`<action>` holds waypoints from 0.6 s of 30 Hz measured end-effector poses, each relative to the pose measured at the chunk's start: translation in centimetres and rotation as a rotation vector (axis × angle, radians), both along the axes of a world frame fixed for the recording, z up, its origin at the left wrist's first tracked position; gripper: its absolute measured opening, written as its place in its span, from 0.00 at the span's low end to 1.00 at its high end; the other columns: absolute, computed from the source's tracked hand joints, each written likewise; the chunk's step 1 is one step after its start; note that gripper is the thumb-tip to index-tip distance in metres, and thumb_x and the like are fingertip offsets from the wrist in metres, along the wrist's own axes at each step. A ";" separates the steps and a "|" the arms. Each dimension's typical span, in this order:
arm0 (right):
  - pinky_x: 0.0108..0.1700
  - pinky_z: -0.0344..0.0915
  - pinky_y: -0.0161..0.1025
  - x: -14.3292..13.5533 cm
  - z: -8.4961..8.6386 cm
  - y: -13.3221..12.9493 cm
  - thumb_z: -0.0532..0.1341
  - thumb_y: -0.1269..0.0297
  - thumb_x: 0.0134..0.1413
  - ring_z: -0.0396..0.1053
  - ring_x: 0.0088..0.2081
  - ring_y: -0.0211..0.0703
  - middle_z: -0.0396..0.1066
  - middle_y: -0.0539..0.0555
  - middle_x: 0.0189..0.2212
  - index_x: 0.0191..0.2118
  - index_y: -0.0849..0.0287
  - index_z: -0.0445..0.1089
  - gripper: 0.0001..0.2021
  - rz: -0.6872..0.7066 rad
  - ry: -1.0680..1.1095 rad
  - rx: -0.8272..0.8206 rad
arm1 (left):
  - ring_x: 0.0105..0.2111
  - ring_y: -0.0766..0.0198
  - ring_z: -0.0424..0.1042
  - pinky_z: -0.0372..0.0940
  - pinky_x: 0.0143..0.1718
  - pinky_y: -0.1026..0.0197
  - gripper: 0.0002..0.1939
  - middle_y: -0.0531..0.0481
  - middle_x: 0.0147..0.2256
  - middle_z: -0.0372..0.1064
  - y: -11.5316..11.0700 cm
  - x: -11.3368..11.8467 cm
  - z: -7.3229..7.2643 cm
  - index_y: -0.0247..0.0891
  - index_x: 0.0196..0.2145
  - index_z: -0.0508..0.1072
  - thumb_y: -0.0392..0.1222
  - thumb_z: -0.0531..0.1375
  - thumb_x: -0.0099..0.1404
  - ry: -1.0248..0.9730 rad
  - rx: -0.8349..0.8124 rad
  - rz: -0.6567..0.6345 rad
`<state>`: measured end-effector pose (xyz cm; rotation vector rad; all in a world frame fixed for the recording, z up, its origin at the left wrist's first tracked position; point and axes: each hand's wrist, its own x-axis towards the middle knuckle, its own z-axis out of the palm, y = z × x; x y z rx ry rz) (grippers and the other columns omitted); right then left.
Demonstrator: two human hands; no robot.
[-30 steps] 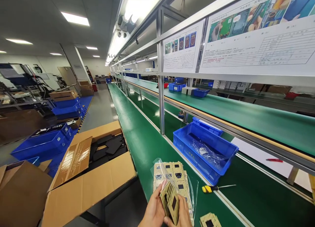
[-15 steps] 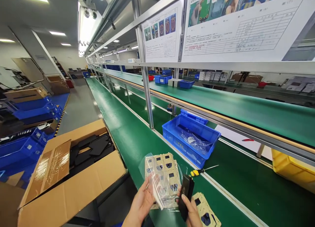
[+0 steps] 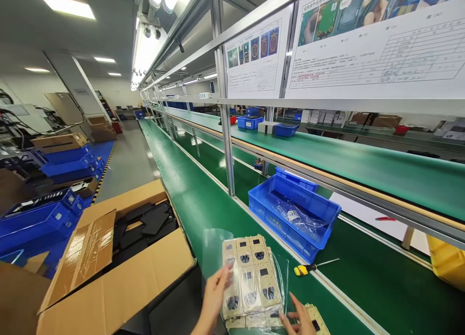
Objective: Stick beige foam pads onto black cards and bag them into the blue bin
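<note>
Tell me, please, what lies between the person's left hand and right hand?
In the head view, the beige panels lie between the left hand and the right hand, with clear plastic over part of them.

Grey floor (image 3: 131,155), lit ceiling panels (image 3: 65,4)

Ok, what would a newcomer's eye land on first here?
Probably the beige panels lying on the green bench, with the left hand at their left edge and the right hand at their lower right. Next, the cardboard box of black pieces at left and the blue bin holding clear plastic right of centre.
</note>
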<state>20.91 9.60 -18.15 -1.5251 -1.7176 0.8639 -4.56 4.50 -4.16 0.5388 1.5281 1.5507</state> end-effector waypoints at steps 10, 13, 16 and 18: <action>0.46 0.71 0.48 -8.1 13.0 11.1 0.56 0.51 0.55 0.71 0.47 0.54 0.73 0.62 0.47 0.55 0.58 0.67 0.25 0.152 0.243 0.109 | 0.64 0.50 0.58 0.53 0.66 0.48 0.28 0.41 0.63 0.61 7.0 -1.3 -2.2 0.41 0.58 0.69 0.56 0.52 0.65 0.705 -0.017 -0.528; 0.23 0.65 0.41 -6.7 16.3 18.6 0.64 0.42 0.38 0.68 0.28 0.46 0.72 0.57 0.35 0.60 0.61 0.60 0.44 -0.178 0.446 0.002 | 0.62 0.54 0.61 0.56 0.64 0.55 0.29 0.40 0.61 0.64 8.2 -5.6 -5.3 0.35 0.62 0.63 0.42 0.53 0.63 0.869 -0.315 -0.511; 0.23 0.67 0.42 -5.3 17.4 25.1 0.63 0.36 0.27 0.67 0.29 0.47 0.69 0.61 0.37 0.61 0.71 0.52 0.57 -0.399 0.481 -0.053 | 0.58 0.51 0.65 0.59 0.60 0.56 0.34 0.34 0.57 0.65 8.3 -8.6 -8.3 0.27 0.63 0.58 0.32 0.55 0.59 0.938 -0.515 -0.523; 0.28 0.71 0.46 -4.6 17.1 27.4 0.58 0.31 0.28 0.69 0.36 0.54 0.66 0.71 0.43 0.60 0.78 0.49 0.60 -0.512 0.490 -0.109 | 0.56 0.49 0.65 0.59 0.59 0.54 0.33 0.33 0.55 0.65 8.2 -9.4 -9.6 0.26 0.63 0.58 0.31 0.55 0.59 0.960 -0.555 -0.513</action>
